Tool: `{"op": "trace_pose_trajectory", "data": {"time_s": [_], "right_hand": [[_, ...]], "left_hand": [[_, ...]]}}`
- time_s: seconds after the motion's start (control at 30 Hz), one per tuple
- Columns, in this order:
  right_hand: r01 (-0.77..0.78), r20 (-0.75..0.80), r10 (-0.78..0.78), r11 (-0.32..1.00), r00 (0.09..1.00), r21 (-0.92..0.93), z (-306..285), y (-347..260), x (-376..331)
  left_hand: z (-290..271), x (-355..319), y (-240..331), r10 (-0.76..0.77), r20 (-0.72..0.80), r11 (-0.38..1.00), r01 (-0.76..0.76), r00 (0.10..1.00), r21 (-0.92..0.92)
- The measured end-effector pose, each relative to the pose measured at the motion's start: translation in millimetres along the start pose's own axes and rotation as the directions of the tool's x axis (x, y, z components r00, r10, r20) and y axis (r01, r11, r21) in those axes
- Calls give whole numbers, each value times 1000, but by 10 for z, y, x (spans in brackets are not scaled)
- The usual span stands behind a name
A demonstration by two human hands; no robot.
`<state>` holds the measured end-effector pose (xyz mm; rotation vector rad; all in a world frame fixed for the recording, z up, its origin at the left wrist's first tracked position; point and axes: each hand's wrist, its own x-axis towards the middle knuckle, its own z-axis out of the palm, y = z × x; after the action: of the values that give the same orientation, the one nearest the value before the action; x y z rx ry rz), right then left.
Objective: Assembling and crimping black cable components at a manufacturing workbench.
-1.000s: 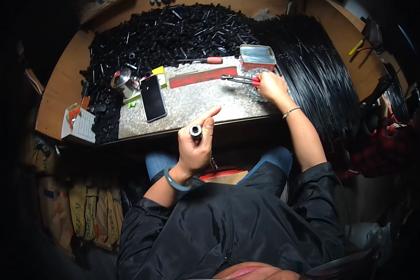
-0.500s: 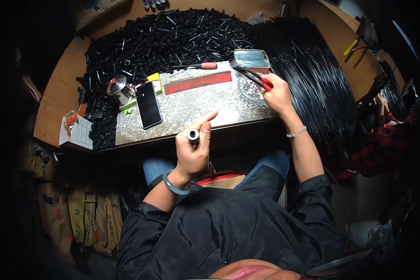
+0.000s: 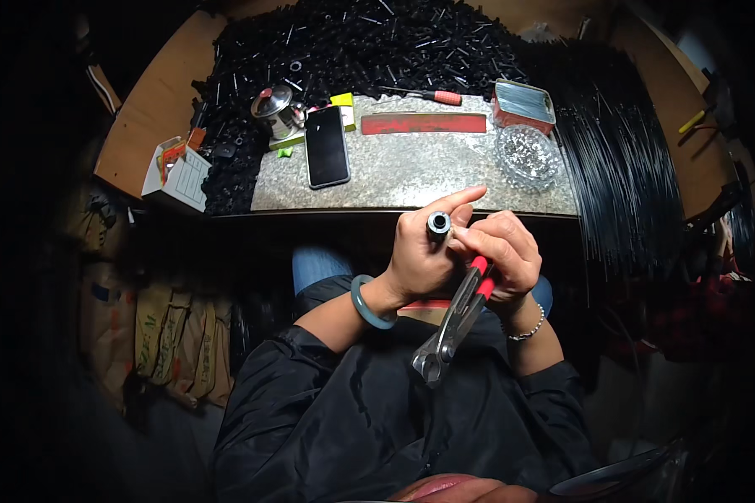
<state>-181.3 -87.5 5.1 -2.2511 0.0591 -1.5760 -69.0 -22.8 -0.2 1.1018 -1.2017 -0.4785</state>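
My left hand (image 3: 424, 260) is wrapped round a short black tube (image 3: 438, 225) with a metal-ringed open end turned up, its index finger stretched out. Close against it on the right, my right hand (image 3: 507, 256) grips red-handled pliers (image 3: 457, 323), whose jaws point back toward my lap. The right thumb and fingertips meet beside the tube's end; whether a small piece is pinched there, I cannot make out. Both hands are above my lap, just short of the table's front edge. Beyond them stand a glass dish (image 3: 527, 157) of small bits and a tin (image 3: 523, 105) of thin metal pins.
Black tubular parts (image 3: 352, 50) are heaped along the table's back and left. Long black rods (image 3: 617, 168) lie at the right. On the speckled mat (image 3: 394, 176) are a phone (image 3: 326, 147), a red bar (image 3: 424, 123), a screwdriver (image 3: 447, 97) and a lidded metal cup (image 3: 275, 111).
My right hand has come from the tin back to my left hand, and the pliers have swung round from pointing away to pointing toward me. The whole view has shifted.
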Motion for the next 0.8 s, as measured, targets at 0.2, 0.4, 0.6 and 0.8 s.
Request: {"op": "trace_pose_trajectory", "data": {"time_s": [0.2,0.4,0.6,0.8], "right_hand": [[-17,-8,17,1000,1000,14,67,-68,41],[-21,-15,21,1000,1000,17,77,-120,60],[22,-34,-23,1000,999,-8,91,-173,95],[55,-32,-57,997,998,-59,91,-172,88]], "left_hand": [[-44,-33,53,70,-6,997,-70,998,-36],[-73,-50,93,56,9,998,-56,998,-40],[-117,-77,110,40,36,997,-38,999,-64],[-86,-95,106,56,32,997,-54,998,-58]]}}
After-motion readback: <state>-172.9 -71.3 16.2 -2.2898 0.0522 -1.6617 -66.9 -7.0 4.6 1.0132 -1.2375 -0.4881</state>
